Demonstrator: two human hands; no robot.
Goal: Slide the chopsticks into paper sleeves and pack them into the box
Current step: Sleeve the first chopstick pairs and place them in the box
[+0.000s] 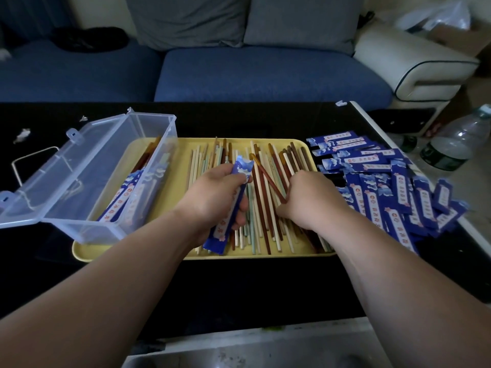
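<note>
Midway through the packing, a person's left hand (212, 193) curls its fingers around a blue paper sleeve (219, 235) above the yellow tray (186, 144), while the right hand (310, 195) bends its fingers into the loose chopsticks (265, 224) and pinches a reddish-brown chopstick (271, 179). Pulled from that tangle, it could drag neighbours off the tray, and a tight squeeze may flatten the sleeve's mouth before anything reaches the clear box (106, 187) at left.

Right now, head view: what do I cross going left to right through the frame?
Clear box → left hand gripping a blue sleeve → right hand pinching brown chopsticks → pile of empty sleeves → water bottle.
</note>
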